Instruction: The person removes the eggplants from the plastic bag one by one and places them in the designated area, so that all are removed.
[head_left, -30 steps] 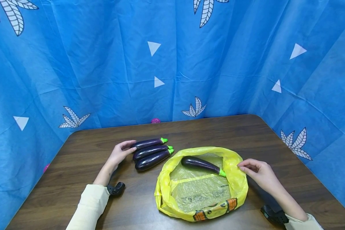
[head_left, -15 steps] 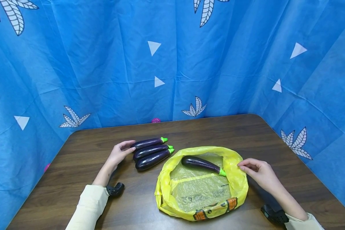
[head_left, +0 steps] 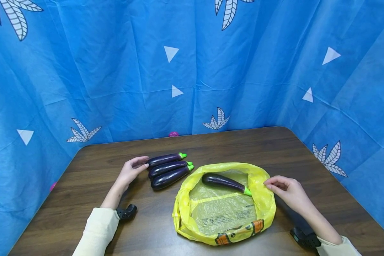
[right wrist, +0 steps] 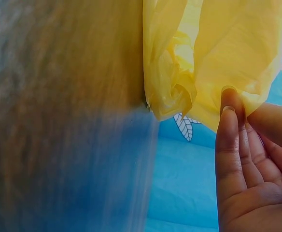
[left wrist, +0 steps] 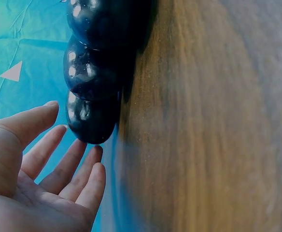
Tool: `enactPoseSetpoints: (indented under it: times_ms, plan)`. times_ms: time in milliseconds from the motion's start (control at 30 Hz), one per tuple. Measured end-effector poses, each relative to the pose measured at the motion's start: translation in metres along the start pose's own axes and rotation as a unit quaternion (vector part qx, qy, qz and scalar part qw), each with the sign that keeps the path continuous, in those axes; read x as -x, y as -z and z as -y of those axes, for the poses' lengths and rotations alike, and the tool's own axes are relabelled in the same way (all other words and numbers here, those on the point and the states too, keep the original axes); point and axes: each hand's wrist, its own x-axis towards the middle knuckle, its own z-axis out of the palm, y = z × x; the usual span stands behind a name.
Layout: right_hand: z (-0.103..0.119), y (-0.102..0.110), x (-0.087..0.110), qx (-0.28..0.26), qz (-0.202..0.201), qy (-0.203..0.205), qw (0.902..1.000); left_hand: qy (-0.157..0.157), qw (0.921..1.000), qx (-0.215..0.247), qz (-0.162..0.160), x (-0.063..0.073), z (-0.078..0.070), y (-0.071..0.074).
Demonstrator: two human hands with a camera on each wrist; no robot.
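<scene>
Three dark purple eggplants lie side by side on the table, their green stems to the right: a far eggplant point(head_left: 164, 160), a middle eggplant point(head_left: 168, 169) and a near eggplant point(head_left: 170, 178). At the blunt left end of the far one is my left hand point(head_left: 130, 171), thumb and fingers apart; the left wrist view shows its fingertips right by that rounded end point(left wrist: 90, 121). My right hand point(head_left: 288, 192) pinches the right rim of a yellow plastic bag point(right wrist: 237, 43) between thumb and fingers. Inside the wide-mouthed bag lies another eggplant point(head_left: 224, 182), stem to the right.
The brown wooden table point(head_left: 140, 231) has a back edge and rounded corners against a blue curtain point(head_left: 115, 71) with white leaf and triangle prints. A black wrist device point(head_left: 126, 212) is on the left wrist, another black device point(head_left: 304, 237) on the right.
My left hand has drawn back slightly to the left, off the end of the far eggplant. The right hand, the bag and the eggplants have hardly moved.
</scene>
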Motion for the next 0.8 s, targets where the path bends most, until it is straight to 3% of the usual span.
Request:
enactPoseSetpoints:
  times_ms: [433,800]
  plan:
    - [-0.001,0.0,0.0,-0.003,-0.002,0.001,1.0,-0.048,0.9984,-0.014,-0.028,0.004,-0.016,-0.002]
    - [0.0,0.0,0.0,-0.001,-0.003,-0.004,1.0,-0.073,0.9968,0.029,-0.011,0.011,-0.039,-0.016]
